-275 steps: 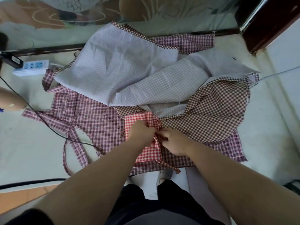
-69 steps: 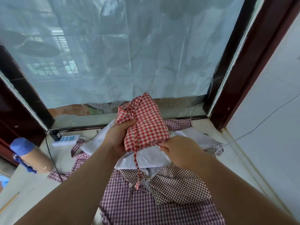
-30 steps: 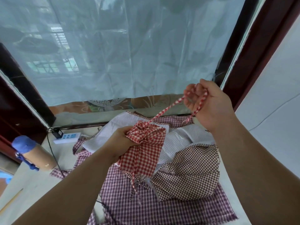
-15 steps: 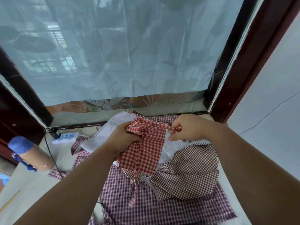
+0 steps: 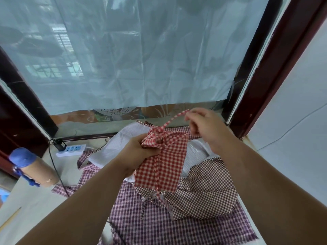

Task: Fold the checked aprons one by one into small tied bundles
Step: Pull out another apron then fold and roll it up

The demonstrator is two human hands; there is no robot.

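Above the aprons (image 5: 200,190) spread on the floor (image 5: 35,200), the left hand (image 5: 139,152) grips the red bundle (image 5: 162,167) by its gathered top, fingers (image 5: 151,151) curled round it. Up to the right, the right hand (image 5: 203,126) pinches its strap (image 5: 174,118), which rises from the knot (image 5: 158,138).

The pale floor (image 5: 35,200) and what lies on it
A purple checked apron (image 5: 141,218) is spread flat before me; to my left sit a white power strip (image 5: 71,149), a black cable (image 5: 56,172) trailing across, and a cardboard tube (image 5: 38,171) with a blue end
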